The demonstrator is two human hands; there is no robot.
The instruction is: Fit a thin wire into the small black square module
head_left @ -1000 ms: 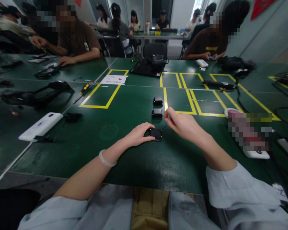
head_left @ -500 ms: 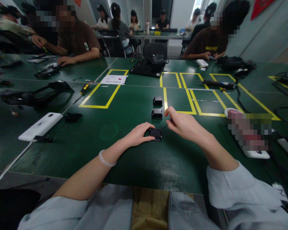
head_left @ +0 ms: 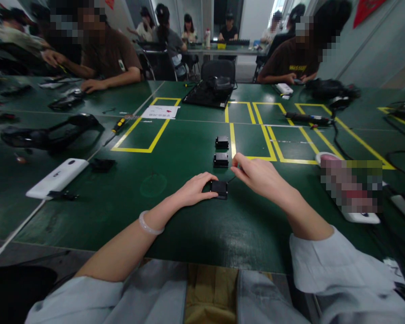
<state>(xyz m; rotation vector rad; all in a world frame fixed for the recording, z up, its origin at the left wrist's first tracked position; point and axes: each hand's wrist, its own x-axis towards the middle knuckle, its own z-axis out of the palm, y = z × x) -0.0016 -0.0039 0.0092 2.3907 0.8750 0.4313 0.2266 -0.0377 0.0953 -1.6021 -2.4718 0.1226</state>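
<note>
On the green table in front of me lies a small black rectangular part. The thumb and fingers of my left hand grip it from its left side. To its right, my right hand is closed in a pinch on a thin dark rod, like a slim tool shaft, whose far end reaches the part's right edge. Its handle is hidden inside my fingers. Just beyond stand two similar black parts in a line, a nearer one and a farther one.
Yellow tape rectangles mark the table. Left are a white power bank-like device, a black piece and a yellow-black screwdriver. A white-edged phone-like object lies right. A black tray and two seated people are across the table.
My right hand has shifted very slightly, with the thin rod still at the part's right edge. My left hand and the black parts stay in place.
</note>
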